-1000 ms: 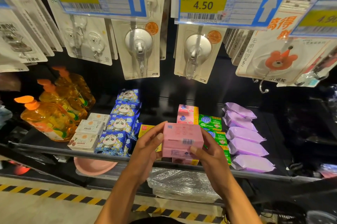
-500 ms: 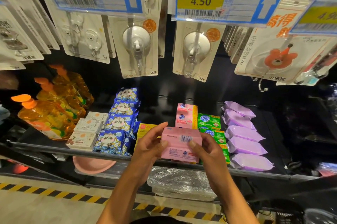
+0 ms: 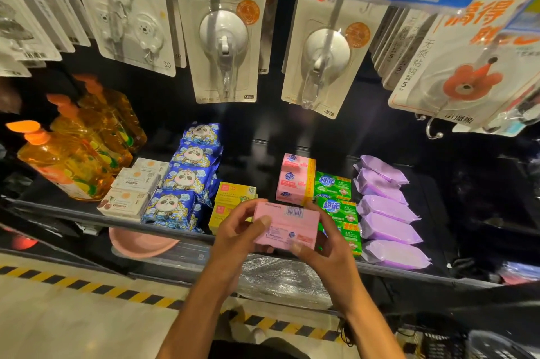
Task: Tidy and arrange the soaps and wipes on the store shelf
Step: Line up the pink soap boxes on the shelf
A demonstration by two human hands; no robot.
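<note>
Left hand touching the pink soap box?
Touching. Head view: the left hand grips the pink soap box, thumb on its front, fingers over its top.

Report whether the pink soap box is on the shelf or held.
Held: the left hand and right hand grip the pink soap box by its ends, in front of the shelf rail.

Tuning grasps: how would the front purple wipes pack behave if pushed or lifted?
The front purple wipes pack looks like a soft film pouch with crimped ends, so it would probably sag when lifted. Its glossy wrap may slide easily. Lying flat, it seems unlikely to tip or roll.
</note>
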